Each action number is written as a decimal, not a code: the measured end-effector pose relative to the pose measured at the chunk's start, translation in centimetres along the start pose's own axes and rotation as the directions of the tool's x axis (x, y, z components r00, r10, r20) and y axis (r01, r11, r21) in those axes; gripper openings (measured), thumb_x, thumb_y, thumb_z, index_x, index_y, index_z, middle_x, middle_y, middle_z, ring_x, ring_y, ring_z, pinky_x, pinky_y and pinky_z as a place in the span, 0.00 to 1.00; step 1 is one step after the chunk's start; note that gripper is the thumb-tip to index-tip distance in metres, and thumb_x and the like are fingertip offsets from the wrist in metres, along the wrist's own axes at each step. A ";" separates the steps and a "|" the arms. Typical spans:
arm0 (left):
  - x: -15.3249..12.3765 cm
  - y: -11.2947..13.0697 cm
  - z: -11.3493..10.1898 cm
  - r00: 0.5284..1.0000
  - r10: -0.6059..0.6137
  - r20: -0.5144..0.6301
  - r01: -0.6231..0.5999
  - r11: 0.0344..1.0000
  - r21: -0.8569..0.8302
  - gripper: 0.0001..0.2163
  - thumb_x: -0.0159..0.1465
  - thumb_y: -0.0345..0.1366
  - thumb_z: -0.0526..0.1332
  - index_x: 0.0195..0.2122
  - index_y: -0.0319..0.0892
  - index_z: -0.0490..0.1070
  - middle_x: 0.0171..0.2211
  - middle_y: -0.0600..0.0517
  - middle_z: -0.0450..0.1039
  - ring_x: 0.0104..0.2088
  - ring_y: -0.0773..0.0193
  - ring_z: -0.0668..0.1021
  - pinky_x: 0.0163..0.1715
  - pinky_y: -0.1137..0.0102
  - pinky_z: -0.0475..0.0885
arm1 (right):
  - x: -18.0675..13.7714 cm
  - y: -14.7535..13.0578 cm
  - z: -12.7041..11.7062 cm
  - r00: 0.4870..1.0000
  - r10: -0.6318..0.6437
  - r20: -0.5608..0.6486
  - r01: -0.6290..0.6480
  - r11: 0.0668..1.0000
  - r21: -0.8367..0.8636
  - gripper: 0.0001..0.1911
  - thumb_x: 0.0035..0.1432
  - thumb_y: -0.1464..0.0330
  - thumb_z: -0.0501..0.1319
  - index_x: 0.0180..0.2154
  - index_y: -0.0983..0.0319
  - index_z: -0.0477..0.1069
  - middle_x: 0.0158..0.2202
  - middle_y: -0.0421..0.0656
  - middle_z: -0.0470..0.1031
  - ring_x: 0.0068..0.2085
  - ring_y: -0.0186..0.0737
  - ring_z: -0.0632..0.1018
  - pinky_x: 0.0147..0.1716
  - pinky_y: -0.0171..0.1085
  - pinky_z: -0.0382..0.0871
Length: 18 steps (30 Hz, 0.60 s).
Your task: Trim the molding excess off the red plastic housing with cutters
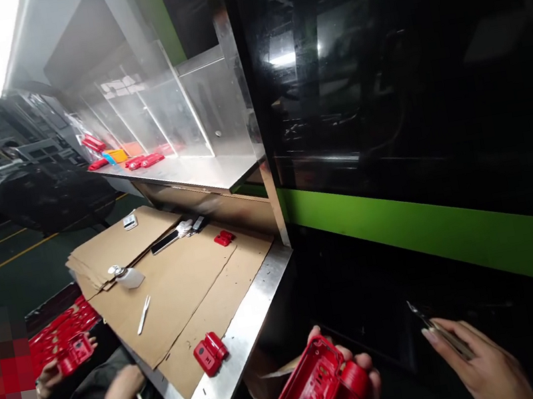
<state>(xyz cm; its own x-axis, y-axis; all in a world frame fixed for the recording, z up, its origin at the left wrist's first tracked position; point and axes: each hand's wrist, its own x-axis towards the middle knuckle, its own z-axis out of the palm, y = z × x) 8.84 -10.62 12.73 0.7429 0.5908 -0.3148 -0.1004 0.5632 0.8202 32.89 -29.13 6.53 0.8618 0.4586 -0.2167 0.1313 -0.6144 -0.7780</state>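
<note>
At the bottom middle, my left hand (372,375) grips a red plastic housing (310,395) with its hollow inside facing up; a round black piece sits in it. Fingers curl around its far and right sides. To the right, my right hand (487,360) is closed around a slim hand tool (444,333), whose pointed metal tip aims up and left; its exact kind is unclear. Hand and tool are apart from the housing. Another red housing (210,353) lies on the near corner of the table, and a small red part (224,238) lies farther back.
The metal-edged table (247,331) bears cardboard sheets (184,287), a dispenser bottle (129,276), a white forked tool (144,314) and a phone (165,242). Above it, a metal shelf (201,172) holds red parts. At left, a co-worker holds a red housing (75,353). A dark machine panel (408,103) stands right.
</note>
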 end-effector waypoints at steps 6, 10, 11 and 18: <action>2.2 5.9 -14.2 0.973 0.011 -0.231 0.096 0.889 0.448 0.51 0.37 0.70 0.66 0.62 0.53 0.67 0.58 0.50 0.71 0.71 0.40 0.47 0.65 0.42 0.58 | -2.1 -3.0 2.4 0.998 -0.032 -0.052 0.030 0.999 -0.043 0.33 0.49 0.36 0.58 0.43 0.53 0.78 0.48 0.44 0.79 0.47 0.52 0.81 0.42 0.43 0.81; 2.2 13.9 -34.6 0.843 0.347 -0.411 0.291 0.348 0.891 0.47 0.30 0.73 0.64 0.48 0.49 0.77 0.46 0.40 0.77 0.70 0.37 0.50 0.68 0.45 0.49 | -3.4 -4.6 3.9 0.999 -0.025 -0.041 0.022 0.996 -0.083 0.34 0.49 0.35 0.57 0.43 0.51 0.78 0.48 0.42 0.79 0.48 0.52 0.80 0.44 0.43 0.80; 2.4 15.6 -40.2 0.814 0.451 -0.366 0.311 0.193 0.931 0.46 0.30 0.77 0.58 0.42 0.47 0.79 0.41 0.36 0.76 0.69 0.34 0.51 0.70 0.49 0.43 | -3.8 -4.8 4.3 0.999 -0.019 -0.044 0.016 0.996 -0.086 0.33 0.50 0.35 0.56 0.44 0.51 0.78 0.49 0.42 0.79 0.49 0.51 0.80 0.45 0.44 0.80; 4.8 18.3 -59.7 0.742 0.655 -0.141 0.287 -0.121 0.950 0.23 0.54 0.62 0.43 0.22 0.54 0.68 0.29 0.35 0.65 0.59 0.25 0.61 0.65 0.46 0.47 | -6.4 -5.0 6.9 0.997 -0.032 -0.069 0.023 0.991 -0.129 0.30 0.52 0.38 0.58 0.44 0.51 0.77 0.48 0.41 0.80 0.48 0.52 0.81 0.45 0.44 0.81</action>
<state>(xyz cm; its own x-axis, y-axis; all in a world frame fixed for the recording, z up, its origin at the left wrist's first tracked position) -28.97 37.01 -2.23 0.3923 0.8890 0.2363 0.8543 -0.4473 0.2647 23.35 -24.55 7.79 0.8889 0.4328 -0.1501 0.2135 -0.6813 -0.7002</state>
